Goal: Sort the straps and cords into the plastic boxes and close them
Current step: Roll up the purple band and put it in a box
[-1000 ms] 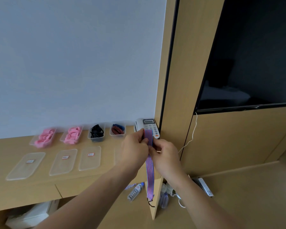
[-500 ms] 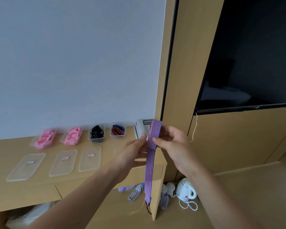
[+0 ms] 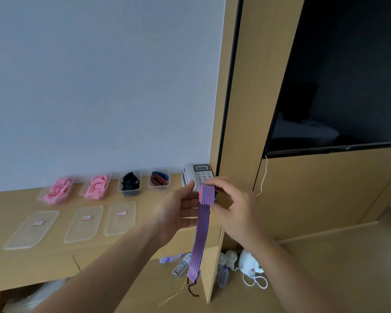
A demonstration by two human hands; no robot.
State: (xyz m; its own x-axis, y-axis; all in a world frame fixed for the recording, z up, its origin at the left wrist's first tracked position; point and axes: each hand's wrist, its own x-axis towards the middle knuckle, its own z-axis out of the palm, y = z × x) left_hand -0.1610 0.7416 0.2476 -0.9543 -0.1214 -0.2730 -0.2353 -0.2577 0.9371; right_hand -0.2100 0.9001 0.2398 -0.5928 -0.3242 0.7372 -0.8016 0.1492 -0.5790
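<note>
I observe my right hand (image 3: 233,206) pinching the rolled top of the striped strap (image 3: 206,195) above the desk (image 3: 145,240) edge; its tail hangs down. My left hand (image 3: 178,213) supports it with relaxed, straight fingers. Four plastic boxes (image 3: 159,180) stand uncovered.

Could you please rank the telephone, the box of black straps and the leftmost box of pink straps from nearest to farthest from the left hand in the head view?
1. The telephone, just behind the left hand, against the wooden panel.
2. The box of black straps, further left along the wall.
3. The leftmost box of pink straps, at the row's far left end.
</note>
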